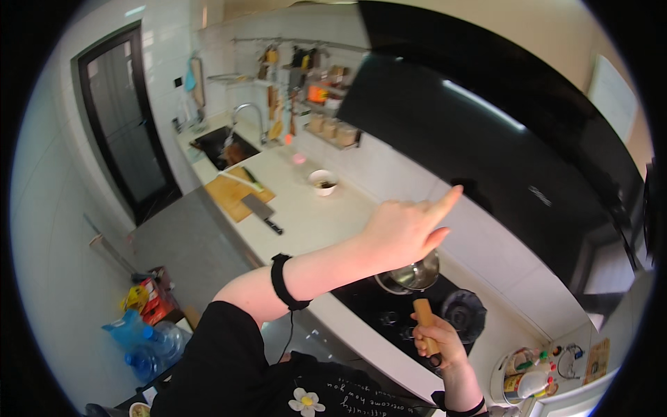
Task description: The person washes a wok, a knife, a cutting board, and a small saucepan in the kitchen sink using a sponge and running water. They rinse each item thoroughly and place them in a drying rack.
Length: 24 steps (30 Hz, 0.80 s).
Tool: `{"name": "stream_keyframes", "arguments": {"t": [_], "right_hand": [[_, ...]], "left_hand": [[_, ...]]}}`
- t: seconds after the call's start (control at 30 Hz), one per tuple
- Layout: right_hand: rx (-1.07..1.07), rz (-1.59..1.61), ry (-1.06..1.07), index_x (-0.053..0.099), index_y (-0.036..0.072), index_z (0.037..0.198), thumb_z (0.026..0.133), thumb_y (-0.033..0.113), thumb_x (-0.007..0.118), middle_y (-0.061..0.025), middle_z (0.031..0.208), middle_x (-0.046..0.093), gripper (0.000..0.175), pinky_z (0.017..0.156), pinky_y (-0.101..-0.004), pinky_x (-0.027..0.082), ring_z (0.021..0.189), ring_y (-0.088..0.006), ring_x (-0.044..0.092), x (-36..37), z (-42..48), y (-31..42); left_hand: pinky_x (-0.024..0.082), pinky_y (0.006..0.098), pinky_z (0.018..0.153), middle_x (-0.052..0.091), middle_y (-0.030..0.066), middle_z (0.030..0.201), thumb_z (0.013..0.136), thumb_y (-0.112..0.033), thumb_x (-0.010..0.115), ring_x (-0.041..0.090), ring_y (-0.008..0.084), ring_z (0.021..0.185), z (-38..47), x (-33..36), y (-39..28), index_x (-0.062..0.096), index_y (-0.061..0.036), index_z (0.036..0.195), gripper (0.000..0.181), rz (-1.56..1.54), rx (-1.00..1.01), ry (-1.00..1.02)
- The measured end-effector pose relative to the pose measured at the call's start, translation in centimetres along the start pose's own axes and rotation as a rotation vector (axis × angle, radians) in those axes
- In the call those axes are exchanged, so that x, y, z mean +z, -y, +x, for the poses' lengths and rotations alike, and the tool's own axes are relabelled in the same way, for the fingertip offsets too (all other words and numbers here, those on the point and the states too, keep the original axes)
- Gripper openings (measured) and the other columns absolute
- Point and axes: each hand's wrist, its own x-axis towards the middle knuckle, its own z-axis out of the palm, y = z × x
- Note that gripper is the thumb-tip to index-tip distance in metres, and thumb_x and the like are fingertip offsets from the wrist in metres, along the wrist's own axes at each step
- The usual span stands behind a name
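My left hand (404, 227) is raised over the stove, its index finger stretched out to the lower edge of the black range hood (443, 130). Whether the fingertip touches the hood I cannot tell. The thumb stands apart, the other fingers look curled, and nothing is held. Lower right, my right hand (437, 339) grips the wooden handle (424, 313) of a shiny metal pan (419, 273). The pan is over the far burner area of the black gas cooktop (370, 299), partly hidden by my left forearm.
A cleaver (259, 208) lies partly on a wooden cutting board (229, 193) beside a green-and-white vegetable (252, 178). Farther along the counter are a white bowl (323, 182) and a sink (229, 148). A burner (462, 315) and a bottle container (497, 385) stand to the right.
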Motion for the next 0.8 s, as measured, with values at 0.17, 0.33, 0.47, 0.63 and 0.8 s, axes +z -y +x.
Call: {"name": "stream_keyframes", "arguments": {"t": [0.17, 0.33, 0.47, 0.63, 0.8], "right_hand": [[-0.015, -0.013, 0.049, 0.043, -0.004, 0.121, 0.085, 0.007, 0.056, -0.0073, 0.074, 0.051, 0.040, 0.043, -0.0225, 0.044, 0.053, -0.0122, 0.051, 6.1, 6.7, -1.5], [-0.009, -0.010, 0.074, 0.042, -0.003, 0.121, 0.083, 0.008, 0.057, -0.0062, 0.075, 0.051, 0.042, 0.046, -0.0235, 0.044, 0.055, -0.0115, 0.051, 14.1, 14.6, -3.5], [-0.008, -0.017, 0.103, 0.042, -0.002, 0.122, 0.083, 0.008, 0.058, -0.0059, 0.074, 0.051, 0.043, 0.046, -0.0232, 0.044, 0.054, -0.0115, 0.051, 20.4, 21.1, -4.9], [-0.015, -0.133, 0.110, 0.042, -0.003, 0.123, 0.085, 0.008, 0.056, -0.0059, 0.074, 0.053, 0.043, 0.046, -0.0221, 0.044, 0.054, -0.0109, 0.051, 27.7, 28.4, -6.5], [0.005, -0.265, 0.136, 0.045, -0.002, 0.118, 0.084, 0.009, 0.056, -0.0045, 0.073, 0.054, 0.037, 0.045, -0.0223, 0.044, 0.053, -0.0102, 0.052, 33.6, 35.8, -7.0]], "left_hand": [[0.048, 0.0374, 0.061, 0.063, 0.0095, 0.077, 0.087, -0.024, 0.060, 0.062, 0.0263, 0.065, -13.5, -3.6, 13.8, 0.041, -0.0039, 0.137, 0.057, -0.097, -0.626, 0.062], [0.049, 0.0364, 0.068, 0.065, 0.0126, 0.085, 0.087, -0.022, 0.059, 0.064, 0.0270, 0.074, -24.6, -7.7, 22.8, 0.045, -0.0013, 0.134, 0.053, -0.173, -0.956, 0.037], [0.051, 0.0334, 0.075, 0.065, 0.0154, 0.101, 0.086, -0.017, 0.057, 0.065, 0.0268, 0.083, -31.9, -10.9, 27.6, 0.045, 0.0009, 0.133, 0.052, -0.291, -1.150, -0.045], [0.052, 0.0320, 0.081, 0.063, 0.0169, 0.111, 0.085, -0.009, 0.056, 0.067, 0.0249, 0.092, -40.1, -12.5, 32.8, 0.047, 0.0031, 0.131, 0.048, -0.289, -1.241, -0.212], [0.051, 0.0266, 0.077, 0.061, 0.0160, 0.116, 0.091, -0.002, 0.047, 0.066, 0.0189, 0.094, -43.3, -15.5, 37.1, 0.048, 0.0044, 0.130, 0.039, -0.523, -1.463, -0.269]]}}
